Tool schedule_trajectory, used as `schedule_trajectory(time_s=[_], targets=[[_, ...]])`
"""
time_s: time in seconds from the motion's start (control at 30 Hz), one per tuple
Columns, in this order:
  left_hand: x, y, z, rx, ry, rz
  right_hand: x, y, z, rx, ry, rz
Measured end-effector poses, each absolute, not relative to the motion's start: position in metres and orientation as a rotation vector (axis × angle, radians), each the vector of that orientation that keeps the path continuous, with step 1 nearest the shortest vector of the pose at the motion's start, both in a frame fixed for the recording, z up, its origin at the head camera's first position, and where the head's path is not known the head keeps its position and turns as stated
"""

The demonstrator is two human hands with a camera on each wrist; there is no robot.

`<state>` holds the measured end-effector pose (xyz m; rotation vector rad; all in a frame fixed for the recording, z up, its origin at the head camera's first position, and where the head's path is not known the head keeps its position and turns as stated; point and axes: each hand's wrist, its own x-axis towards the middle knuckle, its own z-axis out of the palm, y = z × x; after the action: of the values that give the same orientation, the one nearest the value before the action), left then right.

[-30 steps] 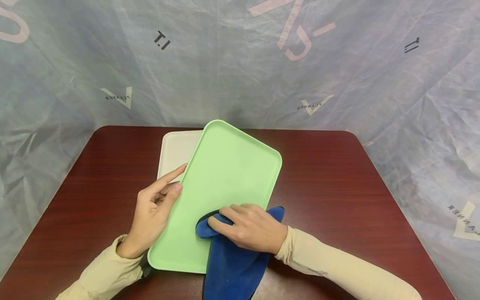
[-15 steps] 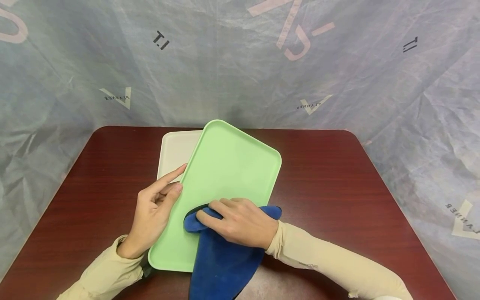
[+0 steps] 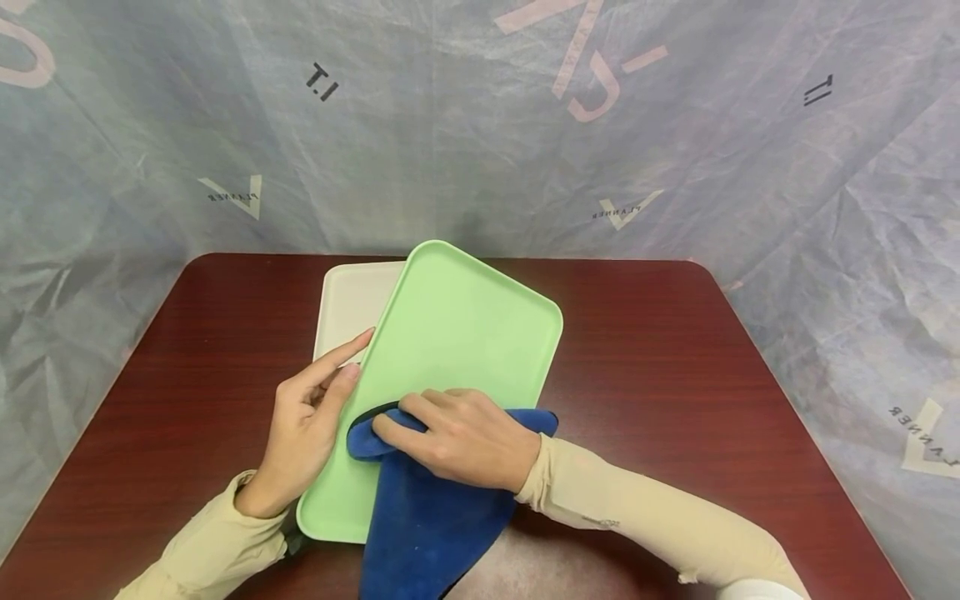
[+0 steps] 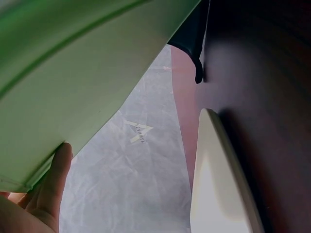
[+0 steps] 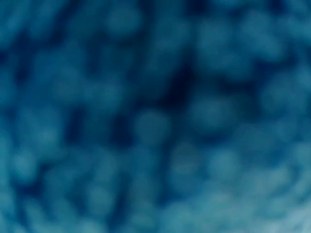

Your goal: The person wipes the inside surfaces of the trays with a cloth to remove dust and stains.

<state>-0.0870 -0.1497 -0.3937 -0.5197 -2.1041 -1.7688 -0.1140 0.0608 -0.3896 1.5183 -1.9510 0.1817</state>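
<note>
My left hand [image 3: 303, 425] grips the left edge of a light green tray [image 3: 465, 325], thumb on the rim and fingers behind it. The tray is held tilted above the table, and its underside shows in the left wrist view, with a finger [image 4: 59, 170] of my left hand against it. With my right hand [image 3: 457, 437] I hold a bunched blue cloth [image 3: 431, 533] against the lower part of the tray's face. The cloth's loose end hangs over the tray's near edge. Blurred blue cloth [image 5: 155, 126] fills the whole right wrist view.
A white tray [image 3: 356, 304] lies on the dark red table [image 3: 637, 350] behind the green one, which partly hides it; the left wrist view shows its edge [image 4: 214, 179] too. A grey printed sheet [image 3: 465, 125] hangs behind and on both sides of the table.
My right hand has slid the blue cloth leftward and slightly up across the green tray, toward my left hand. The left hand and the tray have stayed nearly still.
</note>
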Motion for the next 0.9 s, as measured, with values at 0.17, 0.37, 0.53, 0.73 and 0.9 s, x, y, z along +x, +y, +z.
schedule_trajectory(time_s=[0.17, 0.37, 0.53, 0.73, 0.9], targets=[[-0.085, -0.146, -0.390, -0.526, -2.104, -1.716, -0.114, 0.056, -0.387, 1.512, -1.925, 0.181], [-0.088, -0.148, -0.398, -0.515, -2.117, -1.679, -0.113, 0.051, -0.386, 1.511, -1.891, 0.144], [-0.088, -0.148, -0.399, -0.519, -2.116, -1.679, -0.113, 0.050, -0.386, 1.505, -1.872, 0.133], [-0.082, -0.142, -0.385, -0.524, -2.101, -1.671, -0.112, 0.049, -0.388, 1.510, -1.870, 0.122], [-0.078, -0.138, -0.374, -0.546, -2.080, -1.684, -0.110, 0.047, -0.389, 1.542, -1.888, 0.134]])
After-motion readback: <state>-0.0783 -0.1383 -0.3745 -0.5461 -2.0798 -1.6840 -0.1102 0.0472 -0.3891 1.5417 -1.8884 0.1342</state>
